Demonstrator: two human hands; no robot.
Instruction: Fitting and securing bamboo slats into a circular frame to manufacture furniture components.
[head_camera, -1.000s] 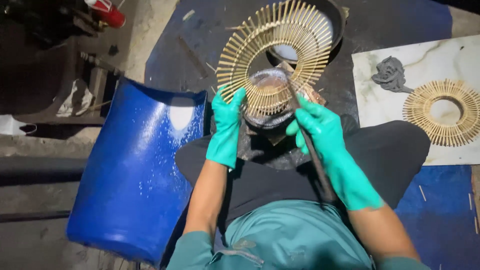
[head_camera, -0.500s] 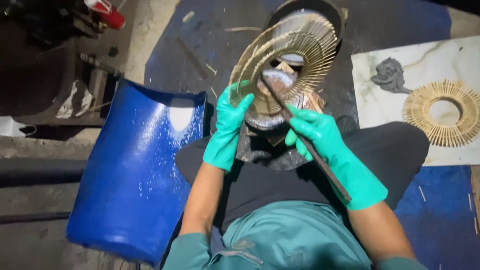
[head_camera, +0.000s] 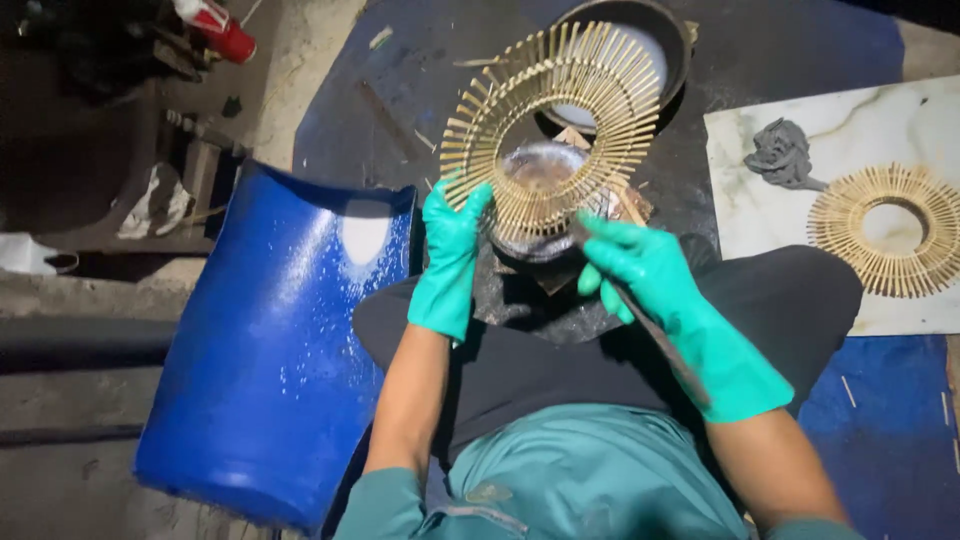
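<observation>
Beside a blue mat (dim floor), gloved hands grip a stick ring.

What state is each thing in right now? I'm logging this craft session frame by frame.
left hand: gloved, gripping the stick ring's edge.
right hand: gloved, closed on a dark tool.
stick ring: held up, tilted.
dark tool: held, tip at the ring.
small pot: open, beneath the ring.
second stick ring: lying flat on the marble slab.
grey lump: resting on the slab.
blue barrel piece: lying curved side up.
</observation>
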